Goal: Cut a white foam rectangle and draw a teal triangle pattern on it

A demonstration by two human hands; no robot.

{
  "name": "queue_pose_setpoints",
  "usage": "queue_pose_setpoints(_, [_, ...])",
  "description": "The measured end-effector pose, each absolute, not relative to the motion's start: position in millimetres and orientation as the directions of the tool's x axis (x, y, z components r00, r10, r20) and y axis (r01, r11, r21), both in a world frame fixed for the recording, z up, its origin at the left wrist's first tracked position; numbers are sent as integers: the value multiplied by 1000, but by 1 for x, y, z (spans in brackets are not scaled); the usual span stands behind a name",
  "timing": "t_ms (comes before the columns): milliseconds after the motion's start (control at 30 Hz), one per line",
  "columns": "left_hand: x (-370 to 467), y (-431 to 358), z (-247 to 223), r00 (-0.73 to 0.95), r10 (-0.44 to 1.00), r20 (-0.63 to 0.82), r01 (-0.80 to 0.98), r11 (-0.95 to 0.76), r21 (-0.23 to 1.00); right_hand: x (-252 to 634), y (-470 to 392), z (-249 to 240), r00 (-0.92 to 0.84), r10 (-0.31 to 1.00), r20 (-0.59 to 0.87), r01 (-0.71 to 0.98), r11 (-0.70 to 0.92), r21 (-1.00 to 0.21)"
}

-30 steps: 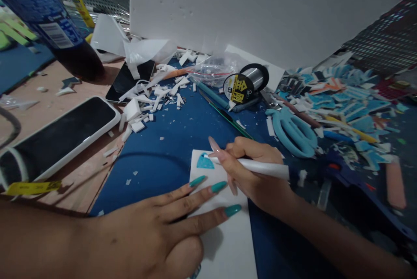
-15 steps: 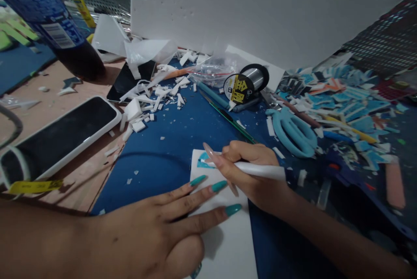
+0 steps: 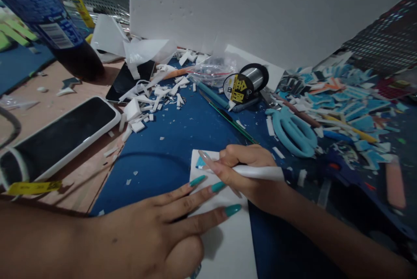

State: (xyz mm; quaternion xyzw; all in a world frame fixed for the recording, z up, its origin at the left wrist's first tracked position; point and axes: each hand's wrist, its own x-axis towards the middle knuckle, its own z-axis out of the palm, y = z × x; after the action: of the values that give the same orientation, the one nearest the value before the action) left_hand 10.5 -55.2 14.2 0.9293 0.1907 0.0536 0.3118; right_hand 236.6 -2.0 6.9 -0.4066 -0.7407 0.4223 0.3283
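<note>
A white board (image 3: 228, 244) lies on the blue mat, with a small blue patch (image 3: 200, 163) near its far end. My left hand (image 3: 172, 222) rests on the board's left side, fingers stretched out and apart, with long teal nails. In my right hand (image 3: 250, 174) is a white marker-like pen (image 3: 260, 172), pinched between thumb and fingers. Its tip points left at the lower edge of the blue patch; the thumbnail hides part of the patch, and I cannot tell whether the tip touches.
Beyond the hands lie a green-handled thin tool (image 3: 228, 118), a wire spool (image 3: 246, 82) and light-blue-handled scissors (image 3: 293, 133). White scraps (image 3: 159, 96) and a heap of blue offcuts (image 3: 345, 96) spread around. At left are a phone (image 3: 65, 135) and a dark drink bottle (image 3: 55, 27); a white panel (image 3: 228, 5) stands behind.
My right hand has shifted slightly down the board with the pen, and the tip now sits lower and further left on the blue patch. My left hand stays in place.
</note>
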Motion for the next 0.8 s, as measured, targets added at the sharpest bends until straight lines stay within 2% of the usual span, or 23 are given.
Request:
queue_pose_setpoints(133, [5,-49,16,934,357,18,278,-756,593,235,-1,12,-434,890,142,350,311,-883])
queue_pose_setpoints(333, [-1,-32,21,988,156,21,127,-872,472,239,-1,19,-374,910,180,393,332,-858])
queue_pose_setpoints(467, [-4,-36,21,984,179,20,150,-876,458,242,-2,15,-342,926,160,412,300,-860])
queue_pose_setpoints(633, [-1,-36,18,983,177,38,140,-877,459,241,-3,13,-387,915,113,383,271,-883])
queue_pose_setpoints(800, [3,-31,20,988,156,-3,139,-876,462,241,-2,14,-335,924,186,418,323,-849])
